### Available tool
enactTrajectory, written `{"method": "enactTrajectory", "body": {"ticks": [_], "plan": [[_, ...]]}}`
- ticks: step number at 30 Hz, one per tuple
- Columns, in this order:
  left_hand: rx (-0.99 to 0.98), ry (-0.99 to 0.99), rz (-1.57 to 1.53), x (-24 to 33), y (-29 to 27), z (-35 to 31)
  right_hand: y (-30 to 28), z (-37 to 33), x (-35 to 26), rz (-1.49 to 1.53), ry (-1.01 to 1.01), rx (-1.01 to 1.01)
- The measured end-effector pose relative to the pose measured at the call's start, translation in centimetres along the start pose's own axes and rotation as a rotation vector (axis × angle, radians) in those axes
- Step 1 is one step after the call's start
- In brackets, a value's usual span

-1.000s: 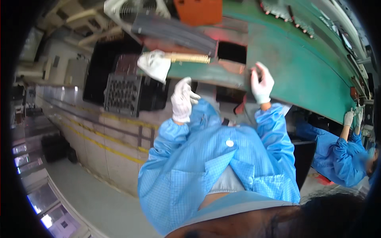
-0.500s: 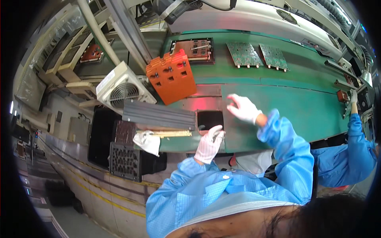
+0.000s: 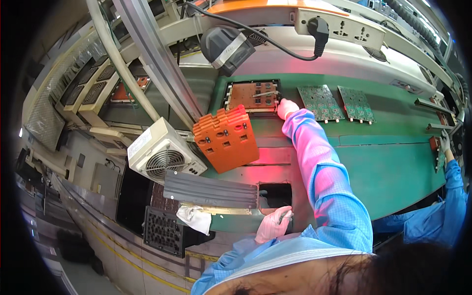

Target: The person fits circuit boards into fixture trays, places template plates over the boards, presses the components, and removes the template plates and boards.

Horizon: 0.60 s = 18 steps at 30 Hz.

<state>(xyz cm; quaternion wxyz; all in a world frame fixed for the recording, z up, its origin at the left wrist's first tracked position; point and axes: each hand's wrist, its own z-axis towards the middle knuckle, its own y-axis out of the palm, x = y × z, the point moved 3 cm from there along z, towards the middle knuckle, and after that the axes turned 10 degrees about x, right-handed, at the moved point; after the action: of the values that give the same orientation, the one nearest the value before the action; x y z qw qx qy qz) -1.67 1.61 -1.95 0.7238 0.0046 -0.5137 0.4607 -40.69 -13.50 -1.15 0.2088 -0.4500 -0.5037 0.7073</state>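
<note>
My right arm reaches far across the green bench, and my white-gloved right hand (image 3: 287,108) is closed at the right edge of a black-framed fixture (image 3: 253,112). An orange-brown plate with dark square parts and a light bar lies inside that frame. My left hand (image 3: 274,225), also gloved, stays by the bench's front edge, beside a dark rectangular opening (image 3: 275,195). Its fingers are curled together; whatever they hold is too small to make out. Two green circuit boards (image 3: 320,103) (image 3: 356,104) rest on the bench, right of my right hand.
An orange slotted panel (image 3: 227,140) stands upright beside a white fan unit (image 3: 162,152). Closer in are a grey ribbed plate (image 3: 211,191) and a white cloth (image 3: 194,219). A power strip (image 3: 339,28) and its cable hang overhead. A co-worker's gloved hand (image 3: 445,140) is at the far right.
My right hand has moved forward from above the middle of the bench to the fixture's edge. My left hand remains near the opening, its fingers more curled. The view has shifted.
</note>
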Motion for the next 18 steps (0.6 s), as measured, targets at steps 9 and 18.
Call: {"method": "enactTrajectory", "body": {"ticks": [9,18], "plan": [[0.016,-0.336,-0.317,0.3,-0.2,-0.2,-11.1,-2.0,2.5,-0.182,-0.164,0.123],[0.097,-0.788,-0.736,-0.6,0.3,0.6,-21.5,-11.4,7.3,-0.315,-0.267,0.047]]}}
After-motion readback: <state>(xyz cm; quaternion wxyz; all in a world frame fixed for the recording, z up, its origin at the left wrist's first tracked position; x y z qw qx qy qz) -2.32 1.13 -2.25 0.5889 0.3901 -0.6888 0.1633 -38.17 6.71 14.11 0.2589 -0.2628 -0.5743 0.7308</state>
